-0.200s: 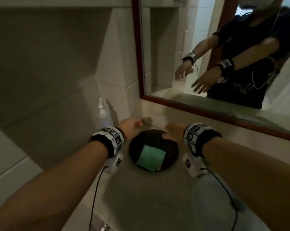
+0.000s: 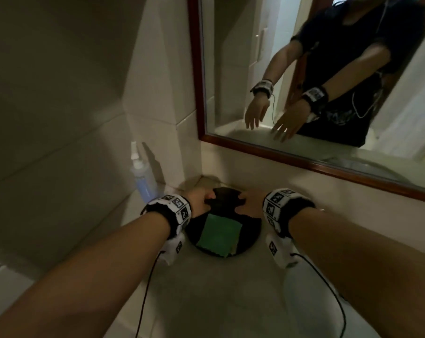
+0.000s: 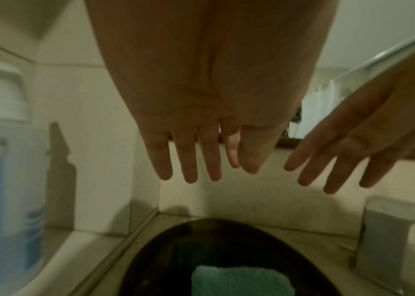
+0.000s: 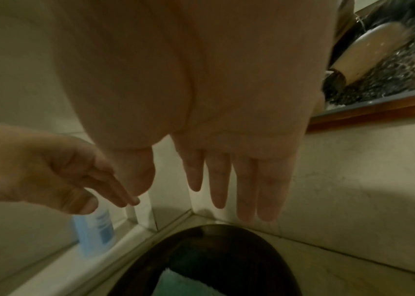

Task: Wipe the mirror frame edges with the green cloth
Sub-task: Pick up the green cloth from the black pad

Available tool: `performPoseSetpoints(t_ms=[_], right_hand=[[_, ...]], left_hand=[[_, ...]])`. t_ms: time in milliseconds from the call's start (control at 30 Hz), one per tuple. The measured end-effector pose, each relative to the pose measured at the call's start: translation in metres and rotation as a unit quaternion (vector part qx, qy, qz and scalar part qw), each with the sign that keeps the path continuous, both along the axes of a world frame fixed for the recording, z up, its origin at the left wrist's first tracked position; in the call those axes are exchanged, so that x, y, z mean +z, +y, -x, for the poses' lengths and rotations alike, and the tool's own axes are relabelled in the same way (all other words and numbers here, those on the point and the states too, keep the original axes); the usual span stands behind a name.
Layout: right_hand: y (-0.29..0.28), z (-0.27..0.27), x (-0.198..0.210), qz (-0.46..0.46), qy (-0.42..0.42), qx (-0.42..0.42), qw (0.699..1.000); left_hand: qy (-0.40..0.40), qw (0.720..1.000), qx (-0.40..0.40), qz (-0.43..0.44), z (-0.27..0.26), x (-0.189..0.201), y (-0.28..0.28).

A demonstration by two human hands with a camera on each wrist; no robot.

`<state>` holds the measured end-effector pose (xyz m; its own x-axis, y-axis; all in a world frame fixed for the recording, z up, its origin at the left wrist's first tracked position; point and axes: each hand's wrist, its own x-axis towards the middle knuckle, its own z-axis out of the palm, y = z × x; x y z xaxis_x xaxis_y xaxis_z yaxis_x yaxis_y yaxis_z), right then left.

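Both hands held over a dark dish with the cloth in it, below the mirror.

A blue bottle [image 2: 143, 178] stands on the ledge left of the dish [image 2: 249, 242], in the tiled corner; the mirror frame [image 2: 314, 163] runs above. The left hand [image 2: 198, 200] and right hand [image 2: 251, 202] hover above the dish's far rim, fingers [image 3: 188, 160] straight and slack, holding nothing, clear of the cloth [image 2: 220, 236]. The cloth lies folded flat in the dish. Wrist views cut off its near part.
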<state>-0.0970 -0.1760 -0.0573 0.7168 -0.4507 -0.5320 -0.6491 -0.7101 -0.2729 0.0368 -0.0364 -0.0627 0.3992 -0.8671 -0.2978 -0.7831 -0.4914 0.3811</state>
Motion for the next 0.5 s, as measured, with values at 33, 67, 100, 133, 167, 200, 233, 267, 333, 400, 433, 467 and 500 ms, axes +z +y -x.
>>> performPoseSetpoints(t_ms=[33, 67, 100, 133, 167, 200, 233, 267, 333, 400, 433, 467, 500], right_hand=[[-0.001, -0.004, -0.008, 0.016, 0.011, 0.002, 1.000], [-0.005, -0.010, -0.022, 0.027, 0.014, 0.006, 1.000], [-0.009, -0.015, -0.035, 0.035, 0.033, 0.009, 0.999], [-0.012, -0.017, -0.044, 0.020, 0.056, 0.008, 0.998], [-0.013, -0.019, -0.049, 0.007, 0.072, 0.018, 0.997], [-0.012, -0.019, -0.053, 0.004, 0.072, 0.030, 0.997], [-0.014, -0.021, -0.059, 0.011, 0.077, 0.026, 0.997], [-0.016, -0.022, -0.061, 0.019, 0.069, 0.032, 0.997], [-0.021, -0.027, -0.071, 0.022, 0.082, 0.028, 0.996], [-0.023, -0.032, -0.076, 0.025, 0.068, 0.026, 0.997], [-0.025, -0.034, -0.081, 0.035, 0.063, 0.026, 0.997], [-0.024, -0.034, -0.083, 0.032, 0.059, 0.028, 0.997], [-0.024, -0.038, -0.085, 0.028, 0.059, 0.030, 0.997]], left_hand=[[0.005, 1.000, -0.012, -0.002, -0.005, -0.012, -0.008], [0.002, 1.000, -0.017, -0.008, -0.006, -0.021, -0.014], [0.002, 1.000, -0.023, -0.018, -0.008, -0.033, -0.019], [-0.003, 0.999, -0.032, -0.034, -0.010, -0.043, -0.025], [-0.011, 0.998, -0.042, -0.053, -0.012, -0.053, -0.031], [-0.022, 0.996, -0.048, -0.077, -0.013, -0.059, -0.035], [-0.024, 0.994, -0.052, -0.095, -0.015, -0.068, -0.040], [-0.023, 0.992, -0.056, -0.111, -0.017, -0.073, -0.045], [-0.026, 0.987, -0.067, -0.142, -0.021, -0.085, -0.056], [-0.038, 0.982, -0.080, -0.164, -0.025, -0.094, -0.064], [-0.049, 0.980, -0.087, -0.171, -0.027, -0.099, -0.068], [-0.063, 0.976, -0.096, -0.184, -0.029, -0.103, -0.071], [-0.078, 0.971, -0.106, -0.202, -0.032, -0.107, -0.074]])
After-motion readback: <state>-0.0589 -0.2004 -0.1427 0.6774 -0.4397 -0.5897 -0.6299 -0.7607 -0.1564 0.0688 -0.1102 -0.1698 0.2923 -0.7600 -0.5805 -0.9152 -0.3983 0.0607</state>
